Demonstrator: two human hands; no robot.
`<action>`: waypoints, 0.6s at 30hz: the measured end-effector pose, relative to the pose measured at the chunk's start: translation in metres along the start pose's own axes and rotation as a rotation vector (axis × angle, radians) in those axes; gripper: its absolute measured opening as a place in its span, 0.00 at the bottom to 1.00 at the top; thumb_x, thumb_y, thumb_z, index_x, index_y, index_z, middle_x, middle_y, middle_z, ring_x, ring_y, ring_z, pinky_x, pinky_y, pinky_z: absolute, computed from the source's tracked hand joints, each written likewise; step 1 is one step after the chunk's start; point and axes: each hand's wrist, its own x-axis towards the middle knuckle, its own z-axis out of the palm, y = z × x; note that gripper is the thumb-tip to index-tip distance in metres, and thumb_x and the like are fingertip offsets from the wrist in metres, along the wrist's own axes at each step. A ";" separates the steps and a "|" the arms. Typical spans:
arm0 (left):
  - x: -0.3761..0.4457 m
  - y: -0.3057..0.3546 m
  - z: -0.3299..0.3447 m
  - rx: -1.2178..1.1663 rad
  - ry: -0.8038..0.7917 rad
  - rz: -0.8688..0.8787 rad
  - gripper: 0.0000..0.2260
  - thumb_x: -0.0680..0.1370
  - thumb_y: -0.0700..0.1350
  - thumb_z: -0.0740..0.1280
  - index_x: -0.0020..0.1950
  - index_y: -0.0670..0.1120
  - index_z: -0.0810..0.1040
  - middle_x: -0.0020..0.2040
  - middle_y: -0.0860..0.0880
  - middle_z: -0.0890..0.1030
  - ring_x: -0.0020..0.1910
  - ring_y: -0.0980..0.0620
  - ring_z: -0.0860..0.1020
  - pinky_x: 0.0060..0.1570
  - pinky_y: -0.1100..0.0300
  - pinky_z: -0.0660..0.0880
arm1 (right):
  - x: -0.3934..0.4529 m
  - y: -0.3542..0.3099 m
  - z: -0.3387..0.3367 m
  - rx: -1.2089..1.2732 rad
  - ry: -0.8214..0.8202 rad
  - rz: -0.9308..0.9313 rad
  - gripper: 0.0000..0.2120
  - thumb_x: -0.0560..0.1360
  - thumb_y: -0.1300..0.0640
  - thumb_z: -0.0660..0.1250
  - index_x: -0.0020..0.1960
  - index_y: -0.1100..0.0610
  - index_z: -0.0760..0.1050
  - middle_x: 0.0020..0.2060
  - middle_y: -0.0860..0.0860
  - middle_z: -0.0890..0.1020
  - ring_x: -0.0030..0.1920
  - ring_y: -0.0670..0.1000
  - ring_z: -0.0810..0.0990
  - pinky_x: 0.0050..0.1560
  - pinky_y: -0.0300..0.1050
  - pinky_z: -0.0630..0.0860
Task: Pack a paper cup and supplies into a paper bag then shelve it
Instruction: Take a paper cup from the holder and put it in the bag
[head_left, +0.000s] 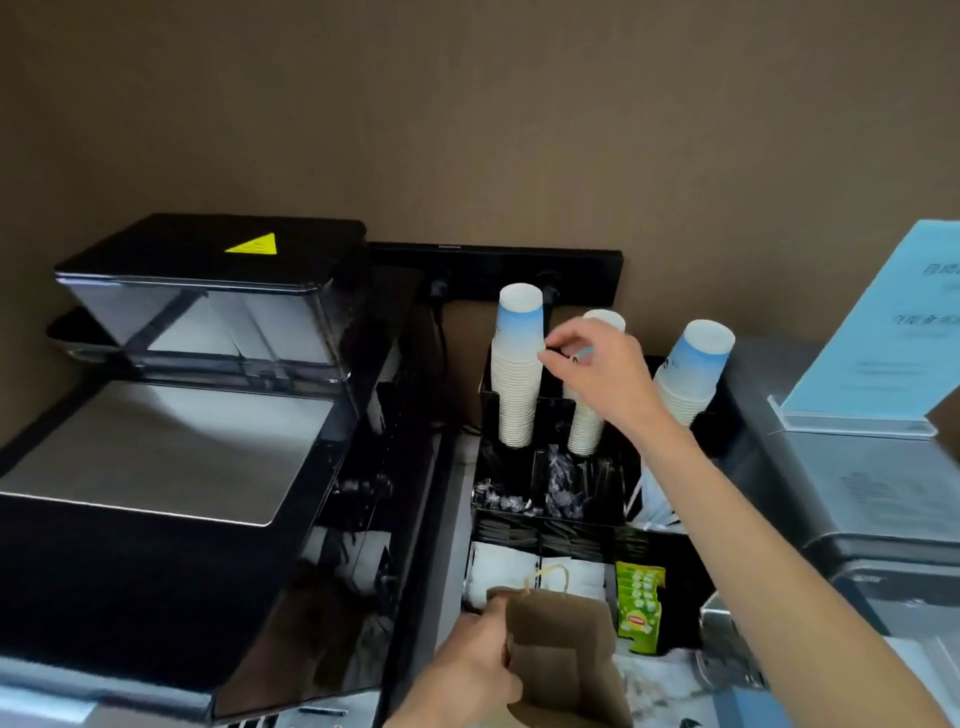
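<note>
Several nested cups (517, 364) could lift together, I judged, my right hand (592, 364) pinching the top rim, left hand (475, 660) gripping the bag (566, 660).

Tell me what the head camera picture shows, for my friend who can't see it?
A person's right hand reaches to the top of the left stack of paper cups in a black organizer, while the left hand holds a brown paper bag. A coffee machine sits left.

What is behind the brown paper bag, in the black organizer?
Behind the paper bag in the organizer: white sachets, green tea packets beside them. The bag covers the compartments' front.
</note>
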 end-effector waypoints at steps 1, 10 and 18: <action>0.001 0.001 -0.001 -0.007 -0.001 -0.008 0.40 0.74 0.44 0.69 0.79 0.58 0.49 0.67 0.47 0.67 0.68 0.45 0.71 0.63 0.58 0.69 | 0.021 -0.006 0.006 -0.009 -0.009 -0.019 0.08 0.72 0.54 0.75 0.50 0.55 0.81 0.47 0.51 0.83 0.48 0.47 0.80 0.51 0.47 0.78; -0.001 0.002 -0.005 0.006 -0.009 -0.017 0.39 0.76 0.44 0.69 0.79 0.57 0.50 0.74 0.45 0.63 0.73 0.42 0.68 0.71 0.52 0.67 | 0.090 -0.025 0.041 -0.299 -0.184 -0.005 0.11 0.78 0.52 0.67 0.49 0.57 0.68 0.58 0.62 0.75 0.58 0.61 0.73 0.52 0.49 0.69; -0.003 0.000 -0.007 -0.032 -0.027 -0.034 0.40 0.75 0.42 0.69 0.80 0.56 0.50 0.71 0.46 0.65 0.71 0.44 0.69 0.65 0.56 0.68 | 0.094 -0.038 0.030 -0.332 -0.192 -0.019 0.12 0.78 0.54 0.68 0.55 0.59 0.69 0.50 0.58 0.75 0.50 0.58 0.74 0.46 0.51 0.71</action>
